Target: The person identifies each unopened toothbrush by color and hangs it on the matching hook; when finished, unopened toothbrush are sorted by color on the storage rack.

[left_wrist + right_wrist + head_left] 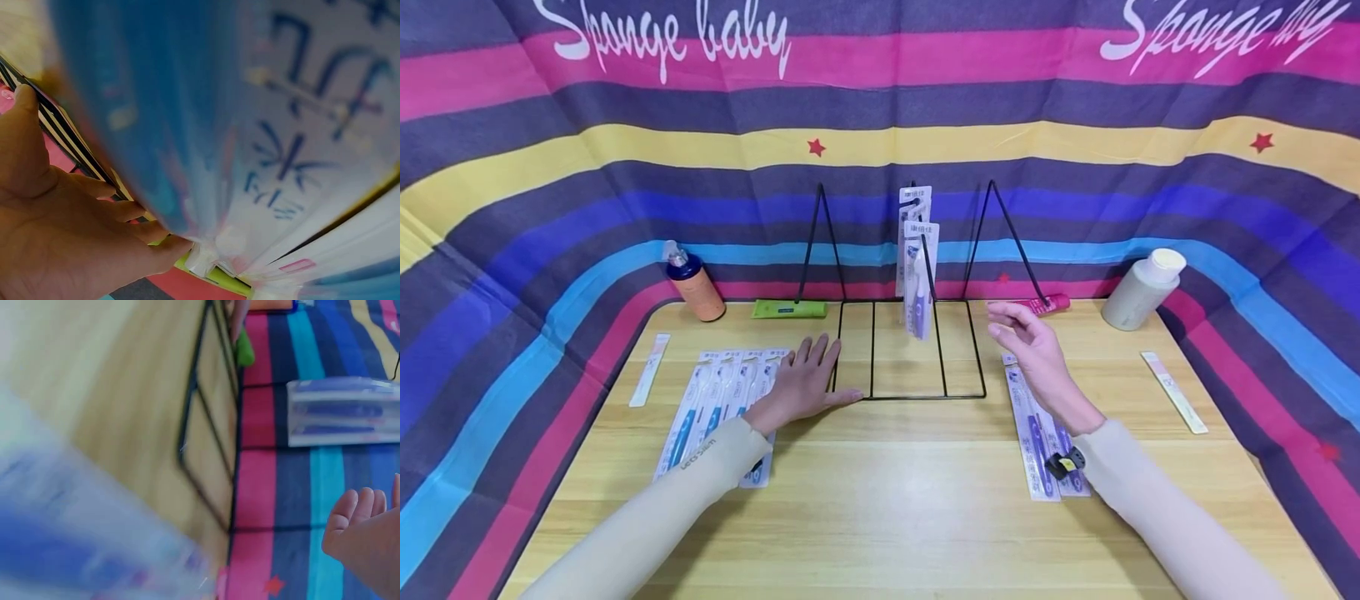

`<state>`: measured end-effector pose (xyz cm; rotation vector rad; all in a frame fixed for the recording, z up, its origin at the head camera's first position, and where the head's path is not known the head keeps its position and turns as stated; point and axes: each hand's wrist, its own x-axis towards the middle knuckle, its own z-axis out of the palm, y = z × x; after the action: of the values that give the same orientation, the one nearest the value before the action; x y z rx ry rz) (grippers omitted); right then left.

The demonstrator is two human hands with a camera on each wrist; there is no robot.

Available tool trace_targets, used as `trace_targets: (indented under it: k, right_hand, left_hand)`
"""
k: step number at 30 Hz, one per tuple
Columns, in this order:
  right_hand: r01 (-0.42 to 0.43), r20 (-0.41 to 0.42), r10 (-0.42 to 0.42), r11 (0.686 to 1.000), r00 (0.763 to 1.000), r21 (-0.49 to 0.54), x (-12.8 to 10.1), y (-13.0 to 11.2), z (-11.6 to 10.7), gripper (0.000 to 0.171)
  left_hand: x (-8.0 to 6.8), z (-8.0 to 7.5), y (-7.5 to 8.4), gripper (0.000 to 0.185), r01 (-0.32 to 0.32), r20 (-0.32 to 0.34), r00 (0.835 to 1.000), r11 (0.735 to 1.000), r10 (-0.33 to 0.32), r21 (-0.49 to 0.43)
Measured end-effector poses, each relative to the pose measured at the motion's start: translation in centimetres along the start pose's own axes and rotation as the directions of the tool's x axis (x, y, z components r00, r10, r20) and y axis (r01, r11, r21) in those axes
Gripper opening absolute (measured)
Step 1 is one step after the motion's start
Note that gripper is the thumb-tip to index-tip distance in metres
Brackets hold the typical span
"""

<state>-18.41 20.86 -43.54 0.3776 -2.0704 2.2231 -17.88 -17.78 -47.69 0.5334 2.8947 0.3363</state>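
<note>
My left hand [805, 379] has its fingers spread by the left side of a black wire rack [927, 397], its thumb near the rack's front bar. Under and beside that wrist lie several packaged toothbrushes with blue handles [681, 429]; one fills much of the left wrist view, blurred. Nothing is held in my right hand [1033, 354], which hovers with bent, loose fingers right of the rack. Below it lie packaged toothbrushes with purple handles [1033, 450], partly covered by hand and wrist. More purple packaged toothbrushes [917, 292] hang from the rack's middle, one before another.
At the back left are an orange pump bottle [700, 287] and a green tube [790, 309]. A pink tube [1054, 303] and a grey bottle [1135, 296] stand or lie back right. Narrow packets [650, 371] flank the table; a striped cloth [865, 75] surrounds it.
</note>
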Motion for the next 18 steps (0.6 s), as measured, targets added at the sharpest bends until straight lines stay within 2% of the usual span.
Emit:
trace_targets:
  k: [7,10,12,15,18]
  right_hand:
    - [-0.118,-0.082,0.114,0.992,0.99,-0.044,-3.0,0.3,-4.0,0.043]
    - [-0.208,-0.109,0.194,0.969,0.975,-0.135,-4.3,0.4,-5.4,0.048]
    - [-0.274,-0.135,0.249,0.936,0.959,-0.222,-5.2,0.4,-6.1,0.053]
    - [-0.353,-0.174,0.31,0.868,0.934,-0.35,-6.4,0.6,-7.1,0.057]
    - [-0.392,-0.184,0.346,0.8,0.92,-0.454,-7.5,0.9,-8.0,0.06]
  left_hand:
    - [0.1,0.1,-0.1,0.107,-0.005,0.008,1.0,1.0,0.005,-0.011]
    - [-0.1,0.0,0.0,0.107,0.001,0.011,1.0,1.0,-0.001,-0.01]
    - [-0.1,-0.1,0.0,0.107,0.006,0.013,1.0,1.0,-0.006,-0.008]
    - [-0.1,-0.1,0.0,0.107,0.005,0.007,1.0,1.0,-0.005,-0.006]
    - [0.0,-0.1,0.0,0.107,0.006,0.006,1.0,1.0,-0.006,-0.003]
